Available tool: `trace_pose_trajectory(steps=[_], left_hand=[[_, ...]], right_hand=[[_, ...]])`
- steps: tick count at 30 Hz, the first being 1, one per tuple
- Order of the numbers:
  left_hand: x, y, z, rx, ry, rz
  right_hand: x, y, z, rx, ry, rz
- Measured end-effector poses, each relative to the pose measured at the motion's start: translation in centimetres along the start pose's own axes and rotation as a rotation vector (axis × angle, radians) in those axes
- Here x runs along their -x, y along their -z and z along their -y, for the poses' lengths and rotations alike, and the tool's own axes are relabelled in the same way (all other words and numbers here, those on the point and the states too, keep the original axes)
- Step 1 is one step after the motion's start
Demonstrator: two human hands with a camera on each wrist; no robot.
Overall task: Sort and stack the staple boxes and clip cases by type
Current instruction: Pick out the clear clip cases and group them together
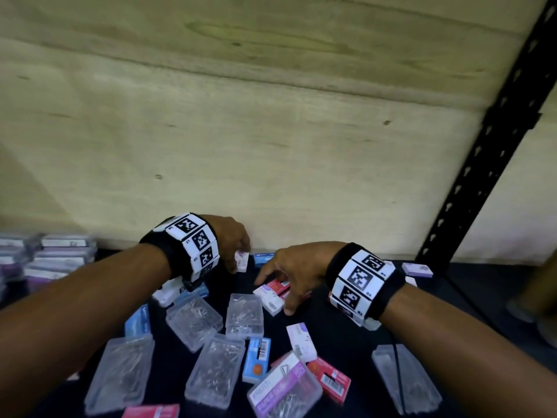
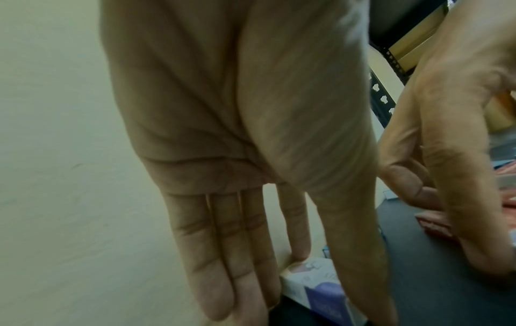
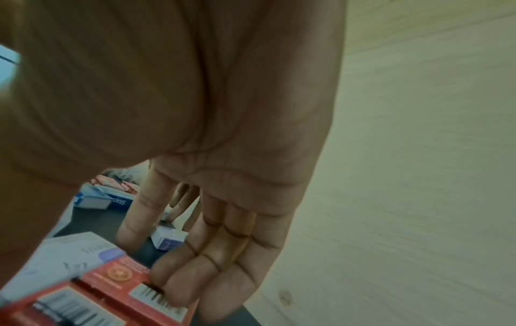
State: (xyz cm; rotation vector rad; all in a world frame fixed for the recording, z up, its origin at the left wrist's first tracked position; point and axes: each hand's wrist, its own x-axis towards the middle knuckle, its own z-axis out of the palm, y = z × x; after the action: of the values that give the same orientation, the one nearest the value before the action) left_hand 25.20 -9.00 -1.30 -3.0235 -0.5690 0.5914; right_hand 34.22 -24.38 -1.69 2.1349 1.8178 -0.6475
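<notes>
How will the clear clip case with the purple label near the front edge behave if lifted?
The clear clip case looks like rigid plastic, so probably stiff. Loose metal clips show inside, so it is likely heavyish and may rattle. It rests tilted on a red staple box, so may slide when nudged.

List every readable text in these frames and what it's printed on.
"aples", partial, probably Staples: far red box, right wrist view.
"aple", partial and soft: blue box beside it.
Wristband tags: digits too small to read.
Near red box touched by the right hand: barcode digits blurred.
White-and-purple box pinched by the left hand: print blurred.
</notes>
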Motion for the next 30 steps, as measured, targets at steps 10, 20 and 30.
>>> trace_pose_trajectory(steps=[10, 20, 30], left_hand=[[0.4, -0.1, -0.1, -0.045, -0.056, 0.005], [1.8, 0.7, 0.2, -0.009, 0.024, -0.038], [0.4, 4.5, -8.5, 0.049, -0.219, -0.110]], right_hand=[[-0.5, 0.0, -0.2, -0.006, 0.043, -0.044], [1.7, 1.0, -1.3, -0.044, -0.024, -0.158], [10.8, -0.3, -11.1, -0.109, -0.467, -0.131]])
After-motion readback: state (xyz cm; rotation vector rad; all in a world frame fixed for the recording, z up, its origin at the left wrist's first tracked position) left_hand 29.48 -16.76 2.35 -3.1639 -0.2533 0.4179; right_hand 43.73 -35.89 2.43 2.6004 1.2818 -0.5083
